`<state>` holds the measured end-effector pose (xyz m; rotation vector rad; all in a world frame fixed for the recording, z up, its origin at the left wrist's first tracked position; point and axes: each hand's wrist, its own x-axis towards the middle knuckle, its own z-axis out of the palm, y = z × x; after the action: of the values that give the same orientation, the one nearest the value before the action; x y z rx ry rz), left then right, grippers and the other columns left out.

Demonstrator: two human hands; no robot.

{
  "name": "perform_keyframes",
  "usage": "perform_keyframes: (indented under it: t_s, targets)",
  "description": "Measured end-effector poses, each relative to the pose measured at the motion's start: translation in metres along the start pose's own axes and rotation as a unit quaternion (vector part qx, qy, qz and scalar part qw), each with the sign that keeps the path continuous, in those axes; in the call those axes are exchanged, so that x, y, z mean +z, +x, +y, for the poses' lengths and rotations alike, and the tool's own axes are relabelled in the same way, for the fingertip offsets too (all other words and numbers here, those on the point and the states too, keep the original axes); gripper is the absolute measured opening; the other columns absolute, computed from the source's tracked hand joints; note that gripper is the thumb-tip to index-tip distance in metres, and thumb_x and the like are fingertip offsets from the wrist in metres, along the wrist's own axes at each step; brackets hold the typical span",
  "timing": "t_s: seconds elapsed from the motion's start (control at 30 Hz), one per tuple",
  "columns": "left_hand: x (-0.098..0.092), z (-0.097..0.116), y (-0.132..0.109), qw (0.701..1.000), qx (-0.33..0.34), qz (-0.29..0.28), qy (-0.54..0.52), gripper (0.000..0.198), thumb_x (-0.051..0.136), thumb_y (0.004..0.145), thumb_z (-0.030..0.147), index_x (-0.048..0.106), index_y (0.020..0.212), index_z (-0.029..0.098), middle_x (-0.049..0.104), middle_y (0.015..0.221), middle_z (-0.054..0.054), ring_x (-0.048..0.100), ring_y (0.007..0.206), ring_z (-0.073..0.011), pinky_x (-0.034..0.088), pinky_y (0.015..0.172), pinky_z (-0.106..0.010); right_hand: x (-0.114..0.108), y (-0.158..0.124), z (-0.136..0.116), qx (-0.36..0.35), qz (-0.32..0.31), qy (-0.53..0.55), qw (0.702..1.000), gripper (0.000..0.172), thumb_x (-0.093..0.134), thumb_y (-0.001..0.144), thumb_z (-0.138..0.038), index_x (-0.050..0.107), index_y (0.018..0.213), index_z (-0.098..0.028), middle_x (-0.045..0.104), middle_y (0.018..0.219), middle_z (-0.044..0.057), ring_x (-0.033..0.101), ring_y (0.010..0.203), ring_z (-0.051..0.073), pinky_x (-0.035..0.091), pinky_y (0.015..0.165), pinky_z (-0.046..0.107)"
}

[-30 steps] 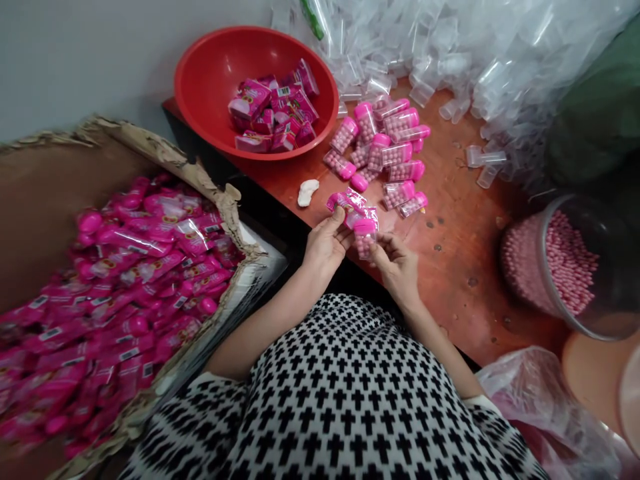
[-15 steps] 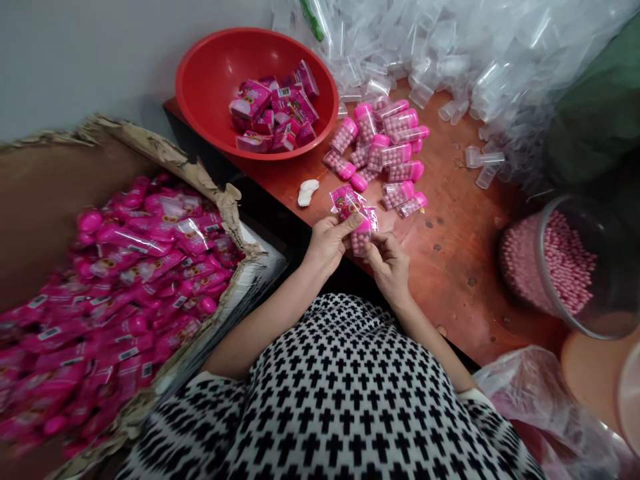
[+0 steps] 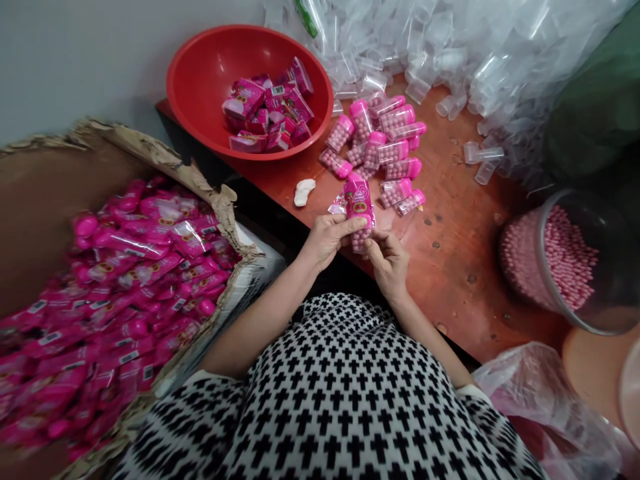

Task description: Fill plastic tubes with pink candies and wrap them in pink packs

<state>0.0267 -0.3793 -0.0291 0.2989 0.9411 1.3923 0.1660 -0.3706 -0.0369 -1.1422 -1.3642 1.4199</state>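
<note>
My left hand pinches a pink printed wrapper that stands up over a small candy tube with a pink cap. My right hand grips the lower end of that tube from the right. Both hands hover at the near edge of the red-brown table. Just beyond them lies a cluster of filled pink-capped tubes.
A red bowl with wrapped packs sits at the table's far left. Empty clear tubes pile at the back. A jar of pink candy balls lies at right. A torn cardboard box of wrapped tubes stands at left. A white scrap lies nearby.
The wrapper has gone from lying sideways by my left fingers to standing upright over the tube's cap. Both hands moved closer together around the tube.
</note>
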Motion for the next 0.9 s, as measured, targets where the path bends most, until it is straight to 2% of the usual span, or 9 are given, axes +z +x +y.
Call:
perform_keyframes:
  t_s: [0.17,0.4,0.6,0.7,0.83,0.9]
  targets:
    - [0.006,-0.005,-0.002,0.999,-0.004,0.027,-0.028,0.035,0.092,0.052,0.034,0.068,0.060,0.009,0.064,0.057,-0.002,0.058,0.049,-0.0099,0.050,0.050,-0.023,-0.001,0.001,0.003,0.043,-0.013,0.025,0.999,0.029,0.075,0.075,-0.045,0.067,0.092,-0.022,0.069,0.072,-0.002,0.061,0.058,0.013,0.053,0.055,0.028]
    - [0.009,-0.007,-0.001,0.997,0.016,0.055,-0.050,0.041,0.093,0.048,0.036,0.066,0.063,0.009,0.063,0.057,0.000,0.056,0.048,-0.0077,0.046,0.048,-0.021,-0.003,-0.001,0.010,-0.056,0.007,-0.079,0.995,0.024,0.071,0.082,-0.039,0.068,0.100,-0.023,0.073,0.085,0.000,0.064,0.068,0.012,0.054,0.065,0.029]
    - [0.004,-0.001,-0.005,0.999,-0.024,0.012,-0.018,0.038,0.093,0.049,0.034,0.070,0.063,0.008,0.064,0.057,-0.003,0.058,0.049,-0.0105,0.051,0.050,-0.025,0.000,0.003,0.006,0.054,-0.021,0.090,0.994,0.030,0.079,0.073,-0.043,0.068,0.089,-0.020,0.069,0.068,-0.004,0.061,0.054,0.010,0.053,0.050,0.024]
    - [0.001,0.001,-0.006,1.000,-0.026,0.001,-0.005,0.038,0.092,0.049,0.034,0.073,0.067,0.007,0.067,0.060,-0.004,0.060,0.052,-0.0120,0.053,0.054,-0.026,0.002,0.003,0.002,0.051,-0.010,0.097,0.994,0.031,0.080,0.072,-0.043,0.068,0.089,-0.020,0.070,0.069,-0.003,0.063,0.055,0.010,0.054,0.050,0.023]
    - [0.005,-0.005,-0.004,0.998,0.019,0.056,0.015,0.037,0.092,0.048,0.035,0.072,0.064,0.009,0.068,0.062,-0.004,0.060,0.053,-0.0108,0.051,0.055,-0.025,0.004,0.001,-0.001,-0.008,0.006,0.048,0.999,0.028,0.079,0.074,-0.042,0.069,0.089,-0.021,0.073,0.077,-0.001,0.066,0.060,0.011,0.057,0.057,0.025]
    - [0.009,-0.012,-0.004,0.994,0.053,0.093,0.027,0.036,0.092,0.048,0.035,0.071,0.063,0.010,0.067,0.060,-0.002,0.058,0.052,-0.0098,0.049,0.054,-0.023,0.003,0.002,0.000,-0.015,0.010,0.040,0.999,0.027,0.078,0.075,-0.042,0.069,0.089,-0.022,0.074,0.077,-0.001,0.067,0.062,0.011,0.057,0.057,0.024]
